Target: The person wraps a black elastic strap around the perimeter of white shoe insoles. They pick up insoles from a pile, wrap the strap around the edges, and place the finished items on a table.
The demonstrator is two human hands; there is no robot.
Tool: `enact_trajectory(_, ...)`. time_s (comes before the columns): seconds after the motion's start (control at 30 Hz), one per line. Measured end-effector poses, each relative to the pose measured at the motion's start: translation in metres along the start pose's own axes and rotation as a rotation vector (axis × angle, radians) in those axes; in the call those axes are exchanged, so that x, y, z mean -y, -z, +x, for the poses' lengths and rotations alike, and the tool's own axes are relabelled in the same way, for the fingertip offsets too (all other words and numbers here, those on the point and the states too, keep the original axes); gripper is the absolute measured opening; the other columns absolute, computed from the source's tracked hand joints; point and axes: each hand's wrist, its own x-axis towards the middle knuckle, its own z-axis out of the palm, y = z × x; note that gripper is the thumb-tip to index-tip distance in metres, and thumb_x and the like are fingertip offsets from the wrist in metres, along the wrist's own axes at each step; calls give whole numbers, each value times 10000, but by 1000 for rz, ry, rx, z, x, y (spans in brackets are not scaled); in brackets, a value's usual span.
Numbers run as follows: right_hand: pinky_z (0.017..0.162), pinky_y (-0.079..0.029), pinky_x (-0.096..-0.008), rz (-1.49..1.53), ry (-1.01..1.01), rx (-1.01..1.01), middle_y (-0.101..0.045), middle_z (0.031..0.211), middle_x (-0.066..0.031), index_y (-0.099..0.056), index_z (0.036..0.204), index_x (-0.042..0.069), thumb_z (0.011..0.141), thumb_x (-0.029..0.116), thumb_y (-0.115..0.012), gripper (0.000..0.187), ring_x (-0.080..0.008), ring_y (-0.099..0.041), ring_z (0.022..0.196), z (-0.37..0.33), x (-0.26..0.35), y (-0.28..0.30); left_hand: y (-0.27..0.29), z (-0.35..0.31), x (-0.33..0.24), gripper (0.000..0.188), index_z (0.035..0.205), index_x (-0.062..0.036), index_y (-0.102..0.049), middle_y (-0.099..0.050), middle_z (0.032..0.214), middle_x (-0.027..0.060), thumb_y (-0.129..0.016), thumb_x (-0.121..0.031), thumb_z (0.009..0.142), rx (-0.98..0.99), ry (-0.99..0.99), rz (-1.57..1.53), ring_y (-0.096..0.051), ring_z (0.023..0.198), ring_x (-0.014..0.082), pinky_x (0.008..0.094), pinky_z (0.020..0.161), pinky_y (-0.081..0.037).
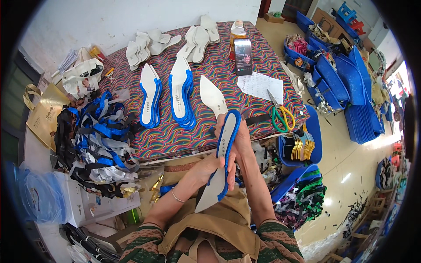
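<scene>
Above my lap, a white pointed shoe insole [227,136] with a blue strip along its edge is held at a slant, pointed end down toward me. My left hand [209,167] pinches its left edge near the middle. From the right, my right hand [241,141] wraps round its upper part, with fingers partly hidden behind it. Just beyond lies a plain white insole [212,95] on the patterned table. Left of that stand two stacks of blue-edged insoles, one nearer the middle [179,95] and one farther left [150,93].
Green-and-yellow-handled scissors [281,117] rest near white paper [261,86]. A phone [243,57] leans against a bottle [237,30]. More white insoles [201,44] lie at the back. Strip scraps [101,136] heap at left; blue bins [302,153] stand on the right.
</scene>
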Motion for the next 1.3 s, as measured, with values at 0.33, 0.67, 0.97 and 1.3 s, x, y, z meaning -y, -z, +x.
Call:
enact_trajectory(0.33,582,-367,-204,-376,147,-255,-569,693,54,-627,739,44,910,128,-646,191,-23,-472,632,-14,24,-8,-18,-8,-3,680,1219,42,-452,-608,934,198,-330,-583,981,-219,-217,236,-630,775,314,399,712,-516)
enact_trajectory(0.67,524,-299,-227,-498,167,-116,-526,679,51,-596,706,8,894,69,-628,200,-31,-426,613,-32,17,-15,-10,-31,-23,561,1142,49,-534,-647,896,196,-402,-477,997,-375,-11,260,-674,764,284,383,684,-566)
enact_trajectory(0.97,390,-159,-228,-89,-65,-383,-352,517,92,-487,679,132,942,166,-575,279,-18,-261,404,-27,-14,-19,27,-52,-43,235,928,-25,-627,-603,905,44,-529,-235,962,-638,-228,1260,-557,868,150,297,796,-446)
enact_trajectory(1.3,394,-173,-230,-163,-265,-280,-359,498,55,-559,663,50,957,192,-590,327,-29,-268,404,-26,-46,-23,60,-83,-126,263,695,-73,-536,-412,675,-90,-655,-220,878,-1172,-708,1153,-332,649,30,229,552,-250)
